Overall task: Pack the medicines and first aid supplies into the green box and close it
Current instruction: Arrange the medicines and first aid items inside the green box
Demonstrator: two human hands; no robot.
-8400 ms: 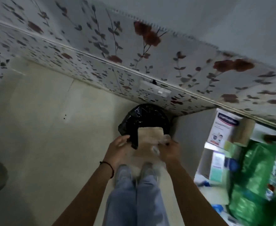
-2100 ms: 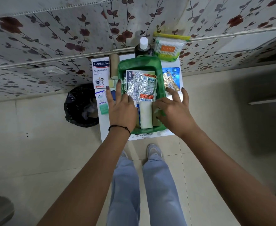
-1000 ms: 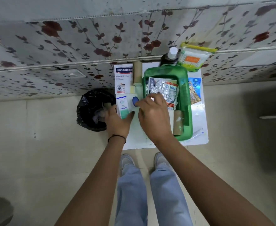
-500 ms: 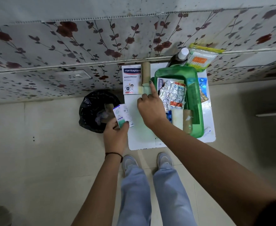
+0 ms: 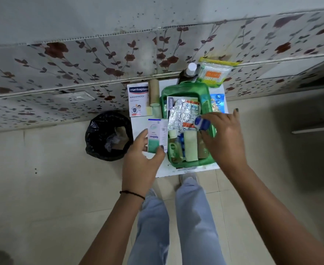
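On the small white table (image 5: 173, 170) against the flowered wall, the green box (image 5: 185, 87) sits open with foil blister strips (image 5: 182, 114) and rolls already filling much of it, so I should lay what I'm carrying flat into the gaps, or the lid may not shut. My left hand (image 5: 141, 161) is closed around a white and green carton (image 5: 156, 135) just beside the box's left wall. My right hand (image 5: 222, 138), fingers half curled over the box's right side, pinches what looks like a small blue-capped container (image 5: 201, 122), best tucked in last.
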